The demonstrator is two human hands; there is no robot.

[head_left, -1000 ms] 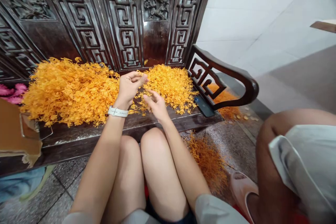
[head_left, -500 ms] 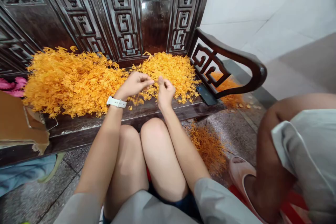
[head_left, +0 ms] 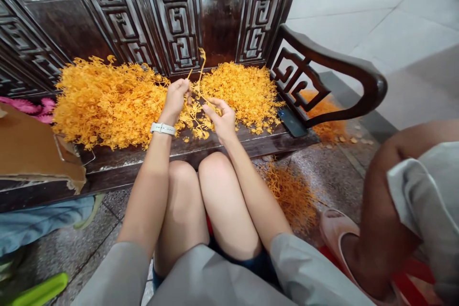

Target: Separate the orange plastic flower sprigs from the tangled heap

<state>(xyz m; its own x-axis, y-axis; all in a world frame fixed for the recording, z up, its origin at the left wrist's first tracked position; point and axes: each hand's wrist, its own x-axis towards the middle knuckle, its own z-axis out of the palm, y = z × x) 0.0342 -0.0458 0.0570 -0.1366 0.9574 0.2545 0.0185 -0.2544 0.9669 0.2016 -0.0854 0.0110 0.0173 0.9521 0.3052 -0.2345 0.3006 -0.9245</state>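
My left hand (head_left: 175,99), wearing a white watch, is closed on an orange artificial flower sprig; a short stem end sticks up above its fingers. My right hand (head_left: 223,117) pinches part of an orange sprig (head_left: 202,67) whose thin stem rises with a curled tip. Small blossoms hang between the hands, and whether both grip one piece I cannot tell. Left of my hands lies a large heap of orange sprigs (head_left: 111,105). To the right is a smaller pile of loose orange blossoms (head_left: 242,91). Both rest on a dark wooden bench (head_left: 125,165).
A phone (head_left: 294,122) lies by the carved armrest (head_left: 340,62). A cardboard box (head_left: 32,153) and pink pieces (head_left: 45,109) are at left. Bare orange stems (head_left: 290,193) lie on the floor. Another person's leg (head_left: 387,191) is close on my right.
My left hand has risen and turned, and my right hand has opened its grasp a little wider. An orange stem now stands up between them. The view has shifted slightly.
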